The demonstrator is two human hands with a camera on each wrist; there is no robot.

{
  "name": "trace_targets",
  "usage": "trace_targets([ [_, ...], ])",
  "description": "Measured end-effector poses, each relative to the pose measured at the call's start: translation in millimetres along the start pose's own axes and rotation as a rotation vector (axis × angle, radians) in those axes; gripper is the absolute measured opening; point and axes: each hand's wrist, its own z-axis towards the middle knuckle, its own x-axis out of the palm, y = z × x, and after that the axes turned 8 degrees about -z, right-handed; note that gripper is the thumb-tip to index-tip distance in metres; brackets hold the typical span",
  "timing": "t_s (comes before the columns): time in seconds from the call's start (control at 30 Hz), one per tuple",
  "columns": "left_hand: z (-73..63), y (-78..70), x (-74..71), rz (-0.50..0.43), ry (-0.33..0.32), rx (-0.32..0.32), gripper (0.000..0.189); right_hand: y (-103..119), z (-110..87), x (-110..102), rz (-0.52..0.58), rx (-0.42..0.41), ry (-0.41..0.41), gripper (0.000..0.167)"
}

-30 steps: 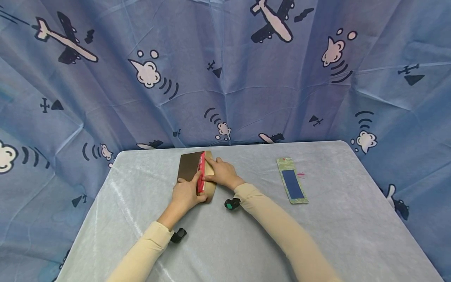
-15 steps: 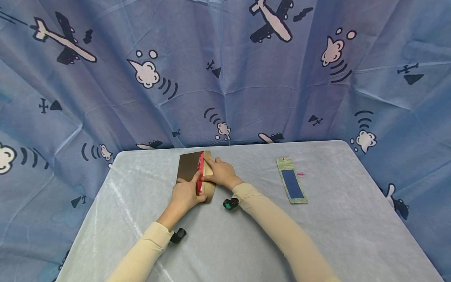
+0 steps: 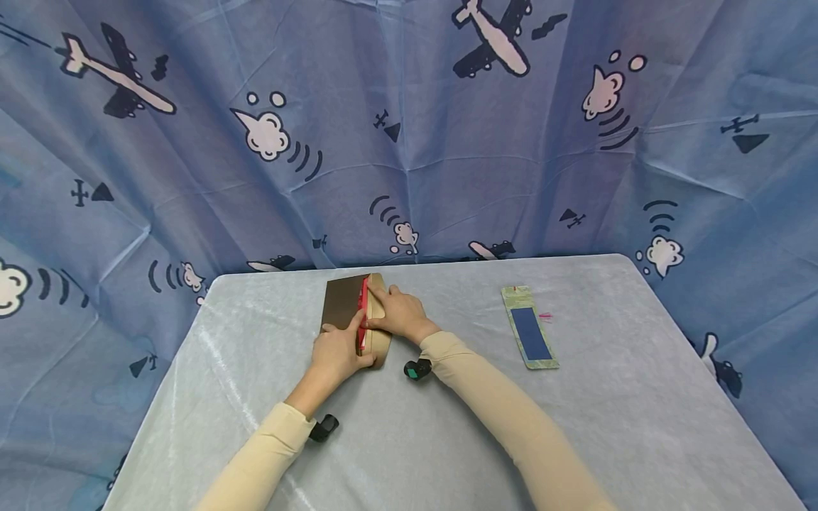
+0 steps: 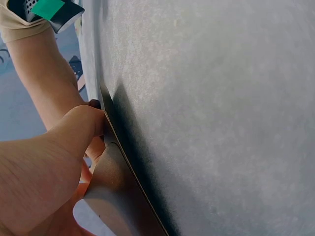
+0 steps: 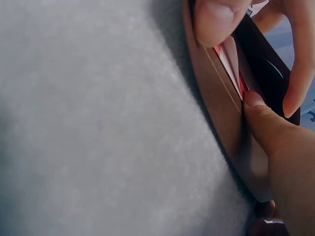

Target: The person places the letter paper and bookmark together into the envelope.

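A brown paper envelope (image 3: 341,301) with a tan flap side (image 3: 381,344) is held at the far left part of the table, its mouth parted. In the mouth shows a narrow strip of a flat red item (image 3: 362,298). My left hand (image 3: 334,353) grips the near end, thumb (image 5: 214,22) on the tan side and index finger across at the opening. With my right hand (image 3: 402,314) I hold the tan side, thumb (image 5: 256,103) at the opening beside the red edge. Most of the red item is hidden inside.
To the right lies a long green-edged card (image 3: 529,328) with a dark blue panel, a small pink tassel-like piece (image 3: 545,316) beside it. A pale cloth covers the table (image 3: 460,440). Behind the far edge hangs a blue curtain (image 3: 447,156) printed with airplanes.
The red strip showing in the envelope's mouth has become narrower. My right hand has shifted slightly left; the left hand stays almost in place.
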Motion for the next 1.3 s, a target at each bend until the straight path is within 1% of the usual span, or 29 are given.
trace_targets([
  [0.3, 0.3, -0.4, 0.8, -0.001, 0.007, -0.005, 0.096, -1, 1.4, 1, -0.017, -0.001, -0.003, 0.095],
  [0.43, 0.4, 1.2, 1.6, -0.006, 0.017, -0.008, 0.097, -1, 1.0, 1, 0.004, -0.010, 0.004, 0.096],
  [0.57, 0.3, 2.3, 1.8, -0.015, 0.023, -0.004, 0.097, -5, -1.7, -2, 0.066, -0.027, 0.016, 0.095],
  [0.73, 0.4, 3.0, 1.3, -0.017, 0.023, 0.002, 0.097, -16, -9.3, -11, 0.193, -0.049, 0.021, 0.090],
  [0.83, 0.8, 2.9, 0.8, -0.011, 0.032, -0.004, 0.097, -28, -17.9, -19, 0.262, -0.068, 0.014, 0.086],
  [0.93, 1.5, 2.3, 0.7, -0.010, 0.038, -0.013, 0.098, -45, -30.8, -26, 0.291, -0.073, -0.009, 0.080],
  [1.13, 1.9, 2.1, 1.2, -0.016, 0.033, -0.015, 0.098, -93, -66.0, -36, 0.311, -0.015, -0.074, 0.071],
  [1.3, 0.5, 1.8, 1.1, -0.007, 0.022, -0.015, 0.097, -134, -98.8, -44, 0.331, 0.037, -0.141, 0.067],
])
